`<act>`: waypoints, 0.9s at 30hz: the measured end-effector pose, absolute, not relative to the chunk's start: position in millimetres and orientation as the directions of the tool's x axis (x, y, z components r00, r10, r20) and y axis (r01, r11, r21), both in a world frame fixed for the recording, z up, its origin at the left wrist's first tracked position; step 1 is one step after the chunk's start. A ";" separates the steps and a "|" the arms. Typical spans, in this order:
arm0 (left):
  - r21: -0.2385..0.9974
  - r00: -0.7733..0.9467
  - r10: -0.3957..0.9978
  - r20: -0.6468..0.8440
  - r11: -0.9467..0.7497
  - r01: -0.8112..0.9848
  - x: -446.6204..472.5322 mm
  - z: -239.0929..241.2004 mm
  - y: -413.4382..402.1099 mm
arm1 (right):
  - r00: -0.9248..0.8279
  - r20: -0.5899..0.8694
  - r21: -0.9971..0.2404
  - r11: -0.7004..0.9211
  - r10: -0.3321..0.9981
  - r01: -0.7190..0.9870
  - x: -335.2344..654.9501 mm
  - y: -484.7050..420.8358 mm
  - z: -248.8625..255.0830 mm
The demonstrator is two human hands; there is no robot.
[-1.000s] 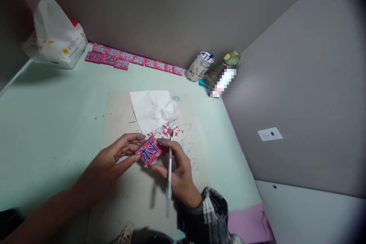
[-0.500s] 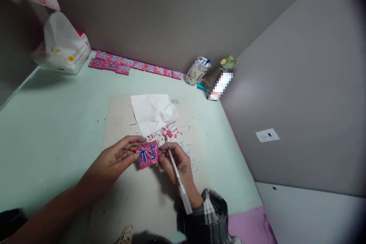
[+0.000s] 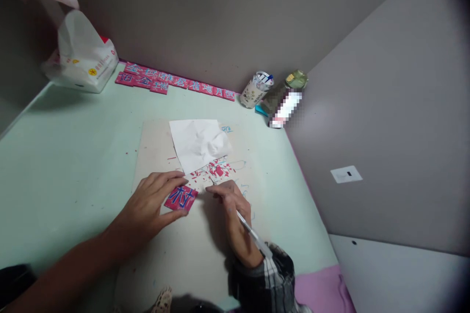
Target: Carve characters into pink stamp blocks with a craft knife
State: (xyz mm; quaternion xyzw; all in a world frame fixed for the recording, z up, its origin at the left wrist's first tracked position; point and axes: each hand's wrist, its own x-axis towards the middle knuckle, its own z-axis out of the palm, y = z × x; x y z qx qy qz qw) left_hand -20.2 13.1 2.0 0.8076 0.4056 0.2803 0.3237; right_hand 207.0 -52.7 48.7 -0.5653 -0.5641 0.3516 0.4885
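Note:
A square pink-red tile [image 3: 181, 199] with a raised blue character lies on the beige board [image 3: 157, 254]. My left hand [image 3: 156, 198] grips it by its edges, fingers along the top left and thumb along the bottom. In my right hand [image 3: 235, 210] is a slim silver craft knife [image 3: 253, 235], held like a pen. Its thin tip points away from me, right of the tile and apart from it. Red and white shavings [image 3: 219, 170] are scattered just past the tip, beside a creased white sheet of paper [image 3: 198, 142].
Several pink tiles with pale blue characters [image 3: 179, 82] line the back wall. A pack of tissues [image 3: 90, 66] stands at the back left. A cup of pens [image 3: 255, 90] and a green bottle [image 3: 293, 80] stand at the back right. A grey wall [image 3: 367, 107] bounds the right side.
My left hand has lowered the tile onto the board and turned it slightly. My right hand has let go of the tile, moved right, and shifted the knife into a pen-like hold.

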 end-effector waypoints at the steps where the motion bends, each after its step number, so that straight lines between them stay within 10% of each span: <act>1: 0.712 0.534 0.818 0.215 -0.506 0.488 -20.6 -3.1 12.8 | 0.122 0.147 -0.948 0.104 0.982 0.301 208.9 -53.4 50.0; 8: 0.625 0.601 0.761 0.243 -0.597 0.504 -22.4 -7.2 15.3 | 0.062 -0.101 -0.974 -0.112 0.993 0.197 209.4 -58.3 49.9; 27: 0.644 0.533 0.805 0.261 -0.557 0.525 -29.9 3.6 20.6 | -0.003 0.175 -0.890 0.159 0.985 0.426 213.4 -55.6 46.4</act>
